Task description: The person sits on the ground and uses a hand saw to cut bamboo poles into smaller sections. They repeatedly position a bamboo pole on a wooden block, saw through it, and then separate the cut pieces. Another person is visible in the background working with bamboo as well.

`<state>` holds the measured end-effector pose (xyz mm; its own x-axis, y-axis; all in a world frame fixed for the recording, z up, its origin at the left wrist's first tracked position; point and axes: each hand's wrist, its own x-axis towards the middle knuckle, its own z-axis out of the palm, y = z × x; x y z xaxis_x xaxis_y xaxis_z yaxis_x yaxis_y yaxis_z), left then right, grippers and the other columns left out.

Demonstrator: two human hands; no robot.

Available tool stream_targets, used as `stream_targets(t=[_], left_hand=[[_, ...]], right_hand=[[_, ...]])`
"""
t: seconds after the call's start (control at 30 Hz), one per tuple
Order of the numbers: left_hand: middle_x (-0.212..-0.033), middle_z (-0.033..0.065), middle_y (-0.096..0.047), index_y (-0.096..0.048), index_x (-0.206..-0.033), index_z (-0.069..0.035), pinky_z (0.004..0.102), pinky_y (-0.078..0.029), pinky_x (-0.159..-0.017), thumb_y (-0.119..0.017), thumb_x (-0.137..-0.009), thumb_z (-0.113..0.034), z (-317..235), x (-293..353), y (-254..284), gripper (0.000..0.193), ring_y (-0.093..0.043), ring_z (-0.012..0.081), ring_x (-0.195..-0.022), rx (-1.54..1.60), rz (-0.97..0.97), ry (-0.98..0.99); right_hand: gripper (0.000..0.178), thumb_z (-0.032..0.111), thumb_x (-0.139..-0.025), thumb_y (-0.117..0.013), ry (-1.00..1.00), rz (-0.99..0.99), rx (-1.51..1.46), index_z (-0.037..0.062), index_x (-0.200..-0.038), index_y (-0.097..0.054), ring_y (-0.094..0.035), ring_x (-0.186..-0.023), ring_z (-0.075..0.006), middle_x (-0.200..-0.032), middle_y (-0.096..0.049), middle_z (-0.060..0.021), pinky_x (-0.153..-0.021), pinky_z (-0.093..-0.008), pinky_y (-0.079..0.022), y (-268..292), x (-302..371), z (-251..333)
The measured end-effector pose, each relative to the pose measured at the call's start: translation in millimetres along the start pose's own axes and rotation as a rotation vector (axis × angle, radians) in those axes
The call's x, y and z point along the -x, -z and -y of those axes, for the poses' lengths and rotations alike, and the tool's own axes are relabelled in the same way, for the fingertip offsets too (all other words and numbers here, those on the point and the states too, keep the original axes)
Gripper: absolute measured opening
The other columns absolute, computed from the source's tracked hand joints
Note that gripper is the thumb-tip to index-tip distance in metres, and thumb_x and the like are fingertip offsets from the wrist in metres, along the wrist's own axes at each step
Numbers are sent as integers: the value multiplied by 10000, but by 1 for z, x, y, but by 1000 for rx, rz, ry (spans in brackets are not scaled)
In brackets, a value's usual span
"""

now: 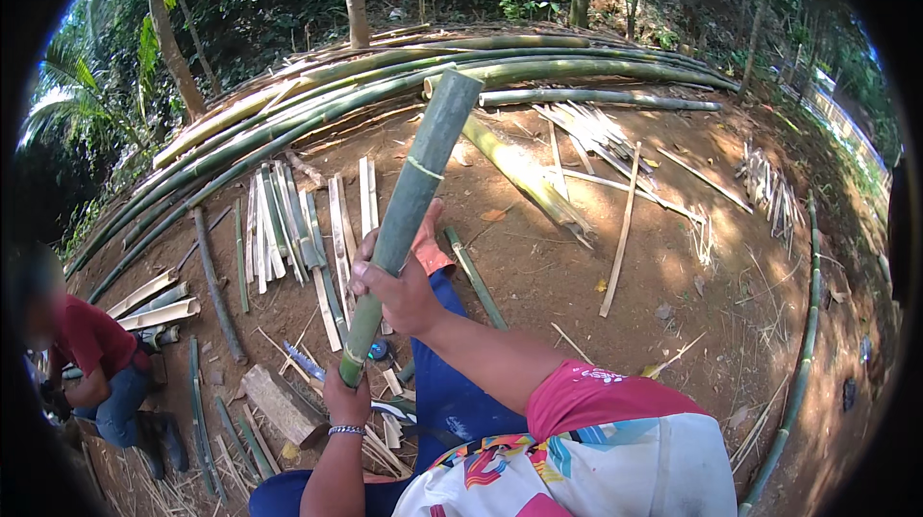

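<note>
both hands (385, 344) wrapped tight around bamboo pole (413, 190)

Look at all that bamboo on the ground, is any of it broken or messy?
Yes. One bamboo pole lying on the dirt is split open, its end frayed into splinters. Loose bamboo strips and slivers lie scattered all around. The green bamboo pole gripped by the left hand and right hand looks whole.

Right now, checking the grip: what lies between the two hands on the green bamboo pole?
In the head view, only bare green bamboo pole lies between the left hand and the right hand.
</note>
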<state>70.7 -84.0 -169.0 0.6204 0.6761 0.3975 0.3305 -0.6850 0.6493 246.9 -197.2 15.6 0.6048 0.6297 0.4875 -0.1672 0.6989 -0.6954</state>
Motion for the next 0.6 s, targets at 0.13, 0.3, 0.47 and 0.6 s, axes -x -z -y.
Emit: stream_targets(t=[0.13, 0.3, 0.47, 0.6], left_hand=[[-954, 240, -643, -588, -1118, 15, 489, -490, -833, -811, -792, -166, -17, 3, -2, 435, -631, 449, -940, 51, 108, 65], [-1281, 260, -552, -460, -1352, 56, 457, -419, -1049, -796, -796, -124, -35, 0, -17, 674, -550, 403, -1230, 176, 154, 7], [-1521, 237, -382, -282, -1515, 49, 449, -303, -1178, -750, -830, -86, -118, -28, 9, 840, -399, 345, -1411, 394, 97, -251], [-1535, 269, -372, -269, -1522, 52, 439, -327, -1155, -713, -892, -173, -142, -38, -5, 803, -409, 361, -1414, 315, 75, -284]], right_hand=[[182, 147, -954, -635, 14, -35, 236, 89, -1034, -482, -512, -785, -92, -884, -490, -4, -731, -289, -455, 3, 6, 4], [197, 191, -949, -634, 72, -74, 453, 74, -1035, -501, -469, -860, -112, -887, -481, -6, -801, -332, -441, 9, 19, 2], [385, 204, -945, -642, 43, -107, 556, 19, -1254, -504, -563, -997, -194, -1038, -589, -108, -932, -374, -459, 1, 37, 9], [659, 221, -946, -650, 98, -110, 680, -5, -1497, -367, -570, -1223, -298, -1320, -584, -244, -1069, -396, -415, 3, 44, 11]])
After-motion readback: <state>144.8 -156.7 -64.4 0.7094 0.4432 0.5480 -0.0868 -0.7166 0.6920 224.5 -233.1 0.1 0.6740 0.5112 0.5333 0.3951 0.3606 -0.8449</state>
